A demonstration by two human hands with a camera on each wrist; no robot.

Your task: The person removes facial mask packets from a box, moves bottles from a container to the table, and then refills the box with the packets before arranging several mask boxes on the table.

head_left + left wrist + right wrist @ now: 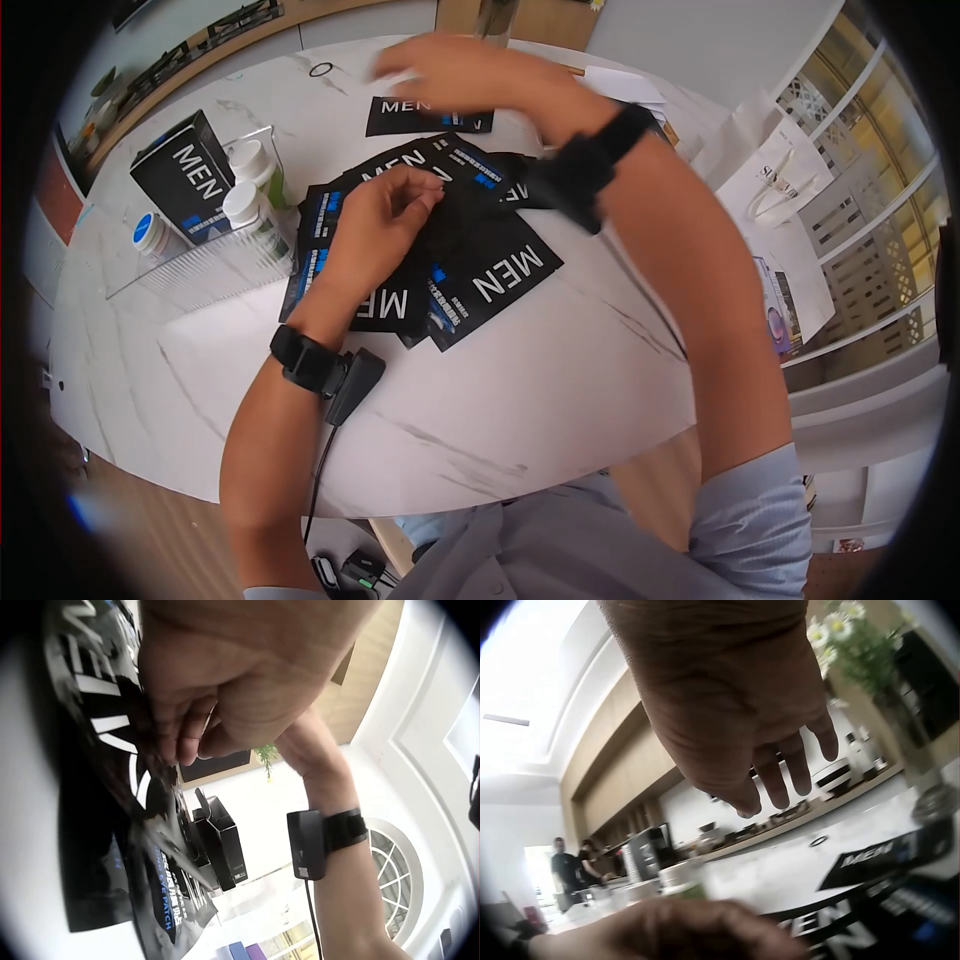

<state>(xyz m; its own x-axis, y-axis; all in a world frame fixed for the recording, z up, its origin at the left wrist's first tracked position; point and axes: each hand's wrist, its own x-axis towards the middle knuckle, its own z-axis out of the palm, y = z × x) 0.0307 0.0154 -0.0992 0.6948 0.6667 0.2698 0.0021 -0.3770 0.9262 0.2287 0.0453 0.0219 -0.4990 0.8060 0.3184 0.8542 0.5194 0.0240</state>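
Observation:
Several flat black "MEN" packets (500,275) lie overlapping in a fanned pile on the marbled white table. My left hand (380,225) is over the middle of the pile with fingers curled. In the left wrist view its thumb and fingertips pinch close together at the edge of a glossy black packet (112,724), partly hiding it. My right hand (455,75), blurred, is raised above a separate black packet (390,118) beyond the pile. Its fingers (799,769) hang extended in the right wrist view, with nothing in them.
Left of the pile, a clear ribbed tray (200,275) holds white bottles (245,205), with a black "MEN" box (180,165) beside them. A small black ring (321,69) lies near the far edge. At right stands a white paper bag (775,165). A glass vase (934,799) holds flowers.

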